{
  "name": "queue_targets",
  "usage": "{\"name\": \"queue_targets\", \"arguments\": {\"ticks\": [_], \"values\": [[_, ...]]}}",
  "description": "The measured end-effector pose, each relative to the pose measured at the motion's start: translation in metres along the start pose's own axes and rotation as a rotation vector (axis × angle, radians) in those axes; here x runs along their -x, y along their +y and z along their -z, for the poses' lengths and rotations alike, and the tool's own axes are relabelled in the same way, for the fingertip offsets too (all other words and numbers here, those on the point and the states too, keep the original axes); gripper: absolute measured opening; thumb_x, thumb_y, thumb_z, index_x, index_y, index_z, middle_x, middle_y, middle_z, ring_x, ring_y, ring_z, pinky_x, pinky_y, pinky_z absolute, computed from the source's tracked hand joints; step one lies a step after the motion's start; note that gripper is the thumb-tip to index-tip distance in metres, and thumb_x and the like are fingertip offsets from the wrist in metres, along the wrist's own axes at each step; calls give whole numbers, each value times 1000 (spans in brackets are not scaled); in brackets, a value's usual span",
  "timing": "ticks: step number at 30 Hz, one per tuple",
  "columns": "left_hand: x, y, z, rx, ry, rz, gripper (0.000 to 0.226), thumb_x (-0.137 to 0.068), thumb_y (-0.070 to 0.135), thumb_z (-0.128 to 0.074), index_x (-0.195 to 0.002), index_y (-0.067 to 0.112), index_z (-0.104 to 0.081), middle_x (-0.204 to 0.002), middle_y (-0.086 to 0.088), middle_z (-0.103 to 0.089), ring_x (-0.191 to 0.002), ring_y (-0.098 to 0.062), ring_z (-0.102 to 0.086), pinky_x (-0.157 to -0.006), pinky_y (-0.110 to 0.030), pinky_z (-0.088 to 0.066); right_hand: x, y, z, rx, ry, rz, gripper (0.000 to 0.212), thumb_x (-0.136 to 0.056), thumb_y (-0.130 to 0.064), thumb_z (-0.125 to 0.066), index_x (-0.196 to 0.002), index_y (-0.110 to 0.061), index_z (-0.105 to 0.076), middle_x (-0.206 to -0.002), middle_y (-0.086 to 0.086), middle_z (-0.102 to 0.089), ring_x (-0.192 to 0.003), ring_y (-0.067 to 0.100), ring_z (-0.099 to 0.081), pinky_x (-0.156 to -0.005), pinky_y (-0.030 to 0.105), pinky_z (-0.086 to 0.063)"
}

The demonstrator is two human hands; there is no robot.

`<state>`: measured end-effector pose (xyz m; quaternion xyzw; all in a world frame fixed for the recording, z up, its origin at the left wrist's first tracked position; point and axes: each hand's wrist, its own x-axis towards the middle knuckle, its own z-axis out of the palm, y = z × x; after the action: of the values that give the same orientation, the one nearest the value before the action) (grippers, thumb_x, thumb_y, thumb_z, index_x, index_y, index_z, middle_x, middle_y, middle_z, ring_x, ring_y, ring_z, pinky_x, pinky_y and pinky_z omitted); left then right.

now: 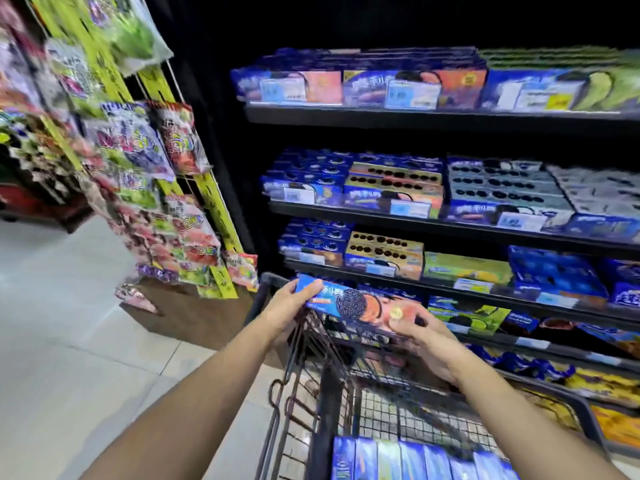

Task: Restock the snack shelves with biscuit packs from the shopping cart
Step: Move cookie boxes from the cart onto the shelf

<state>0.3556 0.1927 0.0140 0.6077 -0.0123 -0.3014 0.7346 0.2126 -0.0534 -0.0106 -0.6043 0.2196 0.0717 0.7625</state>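
Note:
Both hands hold one biscuit pack (360, 304), a long blue and pink box with a dark sandwich cookie printed on it, above the front of the black wire shopping cart (346, 386). My left hand (291, 306) grips its left end; my right hand (429, 341) grips its right end from below. More blue biscuit packs (422, 459) stand in a row at the near end of the cart. The dark snack shelves (450, 226) rise just beyond, stocked with similar blue boxes.
A hanging rack of colourful candy bags (149, 188) on yellow strips stands at the left of the shelves, above a brown box (187, 313). Pale floor tiles (69, 341) lie to the left of the cart. Price tags line the shelf edges.

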Motion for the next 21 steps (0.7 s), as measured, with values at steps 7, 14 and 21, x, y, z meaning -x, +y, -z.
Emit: {"name": "queue_targets", "arguments": {"ticks": [7,14,21], "values": [[-37,-9,36,-622,207,-236,31,-93,36,-70,-121,24,-64,-106,8,-75,-99,-12,-70,-91,-31,-53,-43,0,-40,153,220,211,64,-63,-31,-93,-119,-35,-61,-102,4,-77,-61,6,-63,-60,17,-48],[-83,-16,62,-1074,284,-457,41,-97,28,-61,-136,15,-57,-134,0,-60,-125,-20,-56,-102,-26,-41,-120,4,-47,474,344,533,59,-70,-27,-91,-114,-49,-58,-128,-4,-57,-117,6,-55,-102,28,-44],[-84,-38,80,-1858,323,-314,50,-102,49,-29,-143,29,-47,-154,6,-40,-150,-19,-21,-121,-52,-7,-199,-2,-39,636,296,700,66,-67,-37,-91,-112,-66,-52,-120,-14,-47,-116,3,-52,-106,24,-38]]}}
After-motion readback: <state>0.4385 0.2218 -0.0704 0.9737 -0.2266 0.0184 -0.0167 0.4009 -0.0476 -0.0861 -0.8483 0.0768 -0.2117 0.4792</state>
